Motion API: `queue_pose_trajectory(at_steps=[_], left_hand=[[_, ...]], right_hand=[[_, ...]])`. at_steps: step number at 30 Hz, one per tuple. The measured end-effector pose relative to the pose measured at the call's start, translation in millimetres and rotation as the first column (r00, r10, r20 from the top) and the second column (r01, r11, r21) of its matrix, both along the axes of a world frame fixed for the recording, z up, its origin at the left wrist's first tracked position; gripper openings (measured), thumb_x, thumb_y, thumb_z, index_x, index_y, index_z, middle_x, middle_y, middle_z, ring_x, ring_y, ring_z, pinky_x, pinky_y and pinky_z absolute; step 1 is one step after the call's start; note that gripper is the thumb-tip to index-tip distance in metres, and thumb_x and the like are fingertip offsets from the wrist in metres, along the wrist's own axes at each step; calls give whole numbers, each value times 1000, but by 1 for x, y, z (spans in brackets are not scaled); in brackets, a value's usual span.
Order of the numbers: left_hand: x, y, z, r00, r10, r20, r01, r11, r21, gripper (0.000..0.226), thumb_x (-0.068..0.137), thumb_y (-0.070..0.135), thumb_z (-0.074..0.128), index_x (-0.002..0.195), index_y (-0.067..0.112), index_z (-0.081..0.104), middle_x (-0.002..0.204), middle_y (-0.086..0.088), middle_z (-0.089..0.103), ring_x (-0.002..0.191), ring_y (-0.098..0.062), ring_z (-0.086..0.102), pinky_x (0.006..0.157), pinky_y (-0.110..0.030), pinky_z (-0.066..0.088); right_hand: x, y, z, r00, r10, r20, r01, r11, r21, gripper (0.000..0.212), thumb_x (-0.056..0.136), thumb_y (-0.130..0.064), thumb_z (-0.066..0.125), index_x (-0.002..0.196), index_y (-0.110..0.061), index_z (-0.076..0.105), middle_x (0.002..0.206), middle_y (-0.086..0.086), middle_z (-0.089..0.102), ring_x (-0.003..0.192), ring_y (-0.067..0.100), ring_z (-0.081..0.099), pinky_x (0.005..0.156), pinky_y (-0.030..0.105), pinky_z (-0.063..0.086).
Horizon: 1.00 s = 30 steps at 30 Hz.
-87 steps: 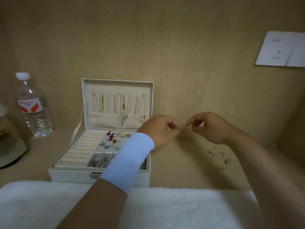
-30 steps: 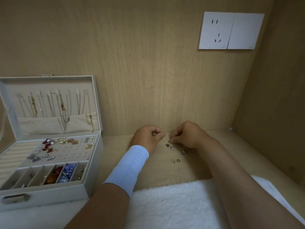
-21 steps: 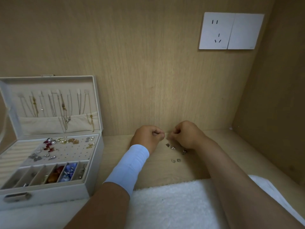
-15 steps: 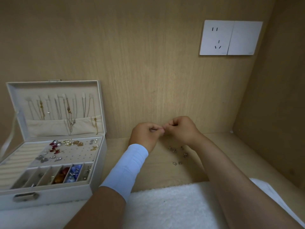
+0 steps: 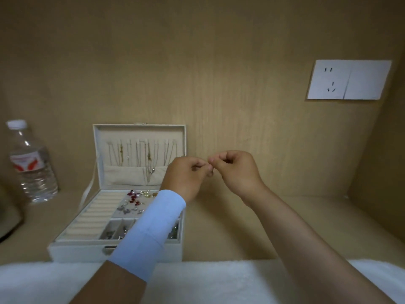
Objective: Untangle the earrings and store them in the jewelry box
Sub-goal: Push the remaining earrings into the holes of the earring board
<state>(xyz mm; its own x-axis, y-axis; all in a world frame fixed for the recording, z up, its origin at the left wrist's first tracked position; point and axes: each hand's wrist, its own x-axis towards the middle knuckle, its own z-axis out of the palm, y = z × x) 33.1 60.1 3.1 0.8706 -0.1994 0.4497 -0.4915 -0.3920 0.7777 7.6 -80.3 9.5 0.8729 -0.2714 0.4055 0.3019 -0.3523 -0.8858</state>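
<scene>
Mostly, the earring (image 5: pixel 210 173) is too small to make out: only a dark speck shows just under the meeting fingertips. The left hand (image 5: pixel 186 174) and right hand (image 5: pixel 237 170) are raised above the table (image 5: pixel 219 227), each grip a thumb-and-forefinger pinch on that speck, the two pinches touching. The speck hangs just right of the open jewelry box (image 5: pixel 140 127), level with its upright lid. The blue sleeve (image 5: pixel 149 233) on the left forearm hides the tray's right-hand compartments. A water bottle (image 5: pixel 32 165) stands left of the box; a dark object (image 5: pixel 6 218) at the left edge is cut off.
</scene>
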Motion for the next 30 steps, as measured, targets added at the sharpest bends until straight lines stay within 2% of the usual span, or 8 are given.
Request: queue_pose_trajectory(at_steps=[4,8,15,18,21,25,27,30], left_hand=[[4,39,9,996,63,69,-67,996,60,16,89,26,66,76,24,76,76,14,71,74,2,62,66,-14,43],[17,75,8,995,67,73,-69,997,33,13,90,25,66,81,26,75,78,14,71,76,-2,63,69,-20,49],[45,106,-2,997,66,40,-67,997,26,8,86,30,70,80,26,75,81,11,72,81,-7,64,75,-23,49],[52,111,-5,998,51,25,-52,998,29,7,85,29,73,81,25,77,78,11,72,77,-5,64,74,-23,50],[55,114,-10,1000,23,-8,-23,1000,4,6,85,21,73,81,21,78,72,12,71,62,2,57,68,-22,45],[57,114,-13,998,-22,-62,23,1000,12,5,84,19,74,84,20,79,74,13,72,59,6,56,72,-23,47],[58,114,-13,997,-18,-81,21,999,27,6,85,20,74,85,20,79,74,15,72,59,7,56,73,-22,47],[60,120,-13,996,21,-89,-19,999,28,9,87,17,71,84,20,79,72,14,71,52,9,55,69,-21,46]], right_hand=[[12,37,5,999,30,28,-28,998,-55,19,90,-16,70,73,-23,73,67,-12,68,57,-9,58,58,7,43],[22,64,8,992,125,-4,-125,992,-33,8,90,-16,72,83,-16,76,71,-8,70,50,-7,55,56,14,41],[43,88,7,976,208,-66,-207,978,18,10,81,-13,82,88,-7,79,77,1,76,63,-3,66,57,10,47],[52,90,2,971,214,-104,-214,977,4,7,80,-16,83,85,-12,80,79,0,78,73,6,71,64,15,52],[57,91,-2,965,224,-137,-228,974,-12,3,85,-15,78,83,-14,80,74,0,76,61,6,62,56,18,50],[60,85,-9,962,207,-178,-223,972,-73,8,91,-14,71,90,-10,78,76,8,75,54,6,55,51,20,47],[62,81,-12,964,197,-177,-219,969,-115,9,92,-14,70,90,-10,78,73,2,73,51,2,55,52,19,46],[62,77,-14,971,149,-186,-211,900,-380,11,93,-15,69,86,-18,77,74,-10,71,59,-5,61,60,15,48]])
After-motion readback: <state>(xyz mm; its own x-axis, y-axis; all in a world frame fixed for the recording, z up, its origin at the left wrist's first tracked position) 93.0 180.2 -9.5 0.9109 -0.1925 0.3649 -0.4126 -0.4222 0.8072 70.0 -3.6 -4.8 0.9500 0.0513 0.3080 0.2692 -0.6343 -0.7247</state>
